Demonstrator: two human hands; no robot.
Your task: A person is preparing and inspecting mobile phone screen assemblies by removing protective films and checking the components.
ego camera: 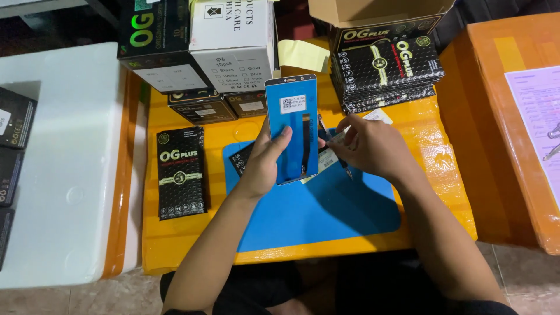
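The left hand holds a flat rectangular phone screen panel with a blue back, a black ribbon cable and a small white sticker upright above the blue rubber work mat; its fingers are curled around the panel's left edge with the thumb pressed across the blue face. The right hand sits just beside the panel's right edge, fingers pinched shut on a small white label strip that touches or passes behind the panel. The mat lies on an orange bench wrapped in glossy plastic. A flat black bubble-wrap pouch with green and white print lies to the left of the mat. Behind the panel stand a white cardboard box and a black cardboard box, and a stack of black bubble-wrap pouches rests at the right rear. A white foam slab lies to the left of the bench.
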